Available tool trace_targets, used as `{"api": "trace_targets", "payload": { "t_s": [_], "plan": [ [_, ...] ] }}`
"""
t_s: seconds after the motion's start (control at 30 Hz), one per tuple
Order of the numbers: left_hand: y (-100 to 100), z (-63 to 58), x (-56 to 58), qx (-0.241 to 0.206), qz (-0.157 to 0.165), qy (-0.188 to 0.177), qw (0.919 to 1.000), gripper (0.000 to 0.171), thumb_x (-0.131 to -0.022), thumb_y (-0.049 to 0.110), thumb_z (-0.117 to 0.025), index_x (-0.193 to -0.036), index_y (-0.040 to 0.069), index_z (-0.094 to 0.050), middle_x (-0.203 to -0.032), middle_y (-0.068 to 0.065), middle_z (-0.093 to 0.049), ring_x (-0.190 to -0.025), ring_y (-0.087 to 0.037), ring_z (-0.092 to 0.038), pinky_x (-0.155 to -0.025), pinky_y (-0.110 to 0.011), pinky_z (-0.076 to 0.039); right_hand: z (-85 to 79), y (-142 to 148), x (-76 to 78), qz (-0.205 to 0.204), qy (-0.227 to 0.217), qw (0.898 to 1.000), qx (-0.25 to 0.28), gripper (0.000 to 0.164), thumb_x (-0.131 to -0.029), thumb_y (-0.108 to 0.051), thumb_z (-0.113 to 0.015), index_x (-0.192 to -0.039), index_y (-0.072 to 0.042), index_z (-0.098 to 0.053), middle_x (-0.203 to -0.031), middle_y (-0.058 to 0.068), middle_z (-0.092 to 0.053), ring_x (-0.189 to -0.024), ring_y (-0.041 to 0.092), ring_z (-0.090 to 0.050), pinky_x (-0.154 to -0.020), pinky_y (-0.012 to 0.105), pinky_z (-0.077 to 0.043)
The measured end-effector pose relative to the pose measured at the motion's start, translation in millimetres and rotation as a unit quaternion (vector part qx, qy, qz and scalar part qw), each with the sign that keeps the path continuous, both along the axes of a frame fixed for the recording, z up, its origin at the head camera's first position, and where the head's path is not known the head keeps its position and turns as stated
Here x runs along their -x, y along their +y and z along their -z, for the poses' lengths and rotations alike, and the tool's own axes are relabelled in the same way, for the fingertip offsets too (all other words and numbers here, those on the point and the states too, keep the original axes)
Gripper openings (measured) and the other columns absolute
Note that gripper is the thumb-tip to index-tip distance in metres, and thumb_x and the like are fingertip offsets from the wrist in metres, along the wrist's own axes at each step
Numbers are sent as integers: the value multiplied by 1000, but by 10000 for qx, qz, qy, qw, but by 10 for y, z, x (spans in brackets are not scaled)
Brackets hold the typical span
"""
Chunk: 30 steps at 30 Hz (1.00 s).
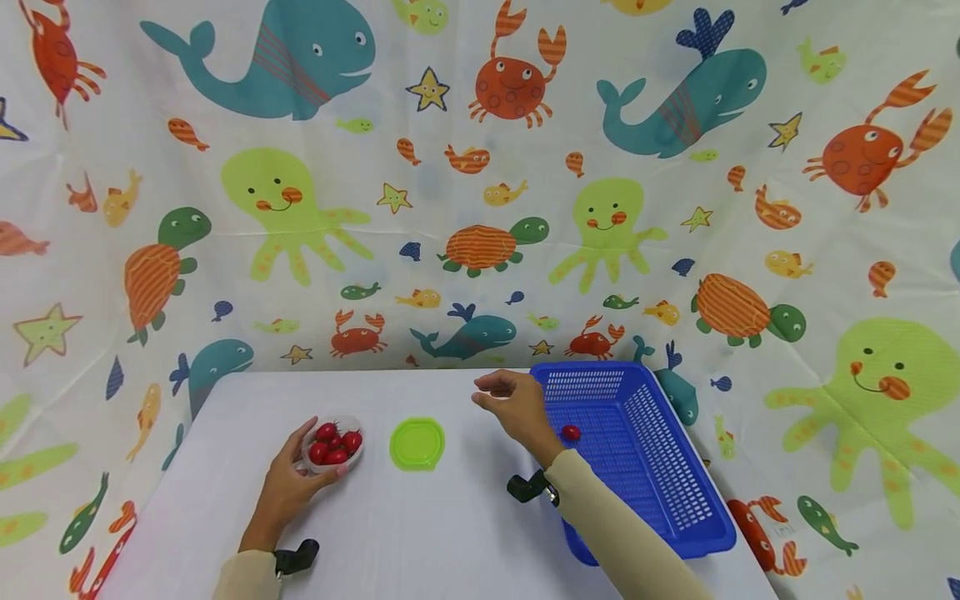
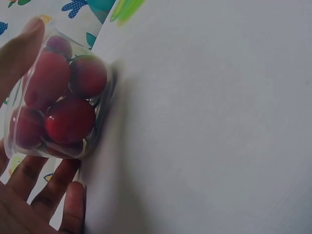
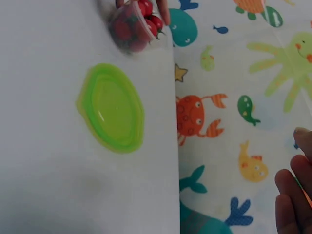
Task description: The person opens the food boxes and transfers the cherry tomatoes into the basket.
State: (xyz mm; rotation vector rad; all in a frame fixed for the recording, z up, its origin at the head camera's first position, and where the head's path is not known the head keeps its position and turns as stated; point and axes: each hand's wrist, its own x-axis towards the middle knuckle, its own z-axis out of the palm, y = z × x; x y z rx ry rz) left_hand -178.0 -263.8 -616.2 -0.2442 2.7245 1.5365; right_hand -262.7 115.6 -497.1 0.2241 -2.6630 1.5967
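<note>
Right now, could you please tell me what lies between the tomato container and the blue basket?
The head view shows the green lid on the table between the tomato container and blue basket, with the right hand hovering nearer the basket.

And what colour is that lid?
Bright green; the lid shows best in the right wrist view.

Free tabletop (image 1: 420, 533) around lid (image 1: 417, 444), basket (image 1: 678, 467) blocking right

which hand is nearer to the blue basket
Right: the right hand is at the left side of the blue basket; the left hand holds the tomato container, beyond the green lid.
</note>
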Motion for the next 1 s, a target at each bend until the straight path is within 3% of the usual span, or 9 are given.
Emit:
{"api": "trace_targets", "payload": {
  "t_s": [0.13, 0.3, 0.5, 0.8, 1.0],
  "plan": [
    [8, -5, 16, -63, -41, -43, 10000, 109, -76, 56, -80, -160, 35, -15, -163, -17, -27, -140, -43, -34, -103, -63, -46, 12, -188, 6, -202, 25, 9998, 63, 26, -83, -46, -79, -105, -33, -75, -105, -13, -73, -103, 16, -69, -90, 33, -59],
    [31, -13, 29, -80, -95, -136, 9998, 109, -76, 56, -80, -160, 37, -14, -163, -17, -25, -142, -43, -32, -104, -63, -45, 59, -426, 13, -565, 249, 9975, 338, 21, -83, -28, -82, -103, -25, -77, -101, -10, -75, -101, 19, -70, -91, 29, -58],
    [30, 26, 18, -81, -96, -87, 9999, 108, -76, 56, -80, -160, 36, -15, -163, -16, -25, -142, -43, -33, -104, -63, -45, 126, -678, -25, -898, 310, 9944, 453, 25, -83, -26, -82, -106, -20, -76, -104, -4, -76, -99, 18, -70, -90, 27, -57],
    [20, 32, 4, -87, -141, -42, 9999, 107, -77, 53, -81, -160, 35, -15, -163, -17, -26, -141, -43, -33, -103, -63, -46, 235, -1006, -62, -1197, 102, 9913, 538, 23, -85, -32, -80, -107, -31, -74, -103, -18, -73, -95, 4, -69, -86, 20, -57],
    [21, 21, -7, -188, -156, -88, 9997, 107, -77, 55, -80, -160, 37, -14, -163, -16, -25, -142, -43, -33, -104, -63, -45, 326, -1204, -81, -1348, -95, 9885, 683, 23, -85, -33, -80, -107, -29, -75, -103, -15, -73, -91, 2, -69, -84, 20, -57]
  ]
}}
